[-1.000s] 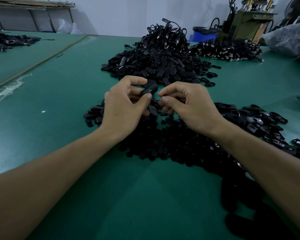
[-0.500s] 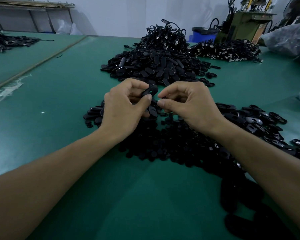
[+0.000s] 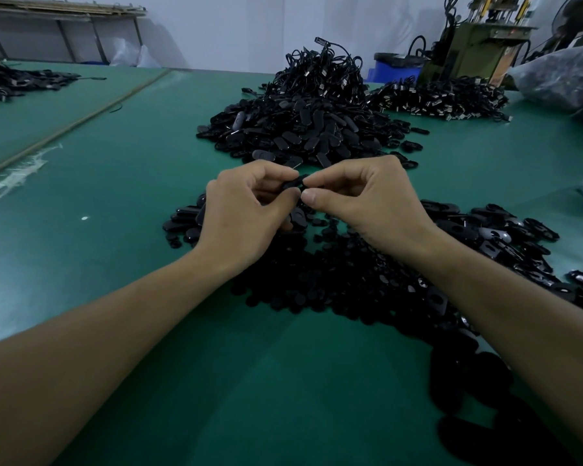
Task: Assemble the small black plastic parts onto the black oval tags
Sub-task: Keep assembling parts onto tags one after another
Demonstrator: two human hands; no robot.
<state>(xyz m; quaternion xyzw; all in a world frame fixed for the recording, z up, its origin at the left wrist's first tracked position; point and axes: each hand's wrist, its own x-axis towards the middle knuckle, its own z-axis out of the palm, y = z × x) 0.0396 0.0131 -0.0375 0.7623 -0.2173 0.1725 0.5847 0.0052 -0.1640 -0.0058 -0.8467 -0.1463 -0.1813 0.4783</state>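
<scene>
My left hand (image 3: 246, 210) pinches a black oval tag (image 3: 292, 183) between thumb and fingers, above the table. My right hand (image 3: 367, 200) meets it from the right, thumb and forefinger pinched at the tag's right end; whatever small part they hold is hidden by the fingertips. Under both hands lies a heap of small black plastic parts (image 3: 344, 277). Loose oval tags (image 3: 505, 233) spread to the right of it and a few more (image 3: 182, 223) to the left. Beyond the hands rises a large pile of black tags (image 3: 300, 129).
The green table (image 3: 115, 183) runs left to a seam (image 3: 81, 119). A tangle of black cords (image 3: 320, 72) tops the far pile; another dark pile (image 3: 445, 99) lies at back right, near a blue bin (image 3: 394, 70), a green machine (image 3: 475, 52) and a plastic bag (image 3: 566, 82).
My hands have closed together: the right thumb and forefinger now touch the tag held by the left hand, and the tag has turned flatter and moved slightly toward the right hand.
</scene>
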